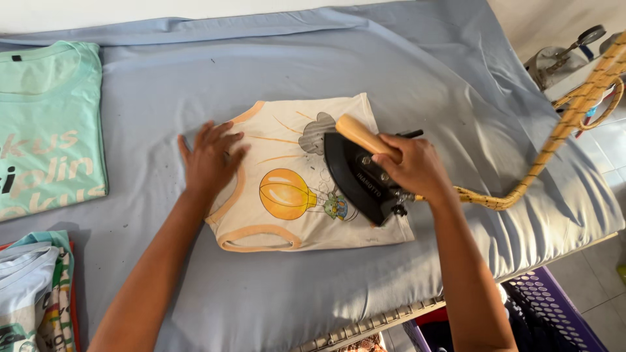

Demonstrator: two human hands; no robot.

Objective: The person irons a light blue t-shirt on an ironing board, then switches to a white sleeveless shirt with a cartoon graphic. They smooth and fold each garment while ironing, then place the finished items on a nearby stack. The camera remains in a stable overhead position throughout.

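A small cream sleeveless shirt (293, 218) with orange trim and a balloon print lies flat on the blue padded ironing surface (404, 72). My left hand (210, 158) presses flat on the shirt's left edge, fingers spread. My right hand (417, 166) grips the wooden handle of a black iron (358, 179), which rests tilted on the shirt's right half. A yellow braided cord (561, 127) runs from the iron off to the upper right.
A folded mint green T-shirt (49, 124) lies at the left edge. A stack of folded clothes (36, 293) sits at the lower left. A purple laundry basket (554, 313) stands on the floor at the lower right, below the table's edge.
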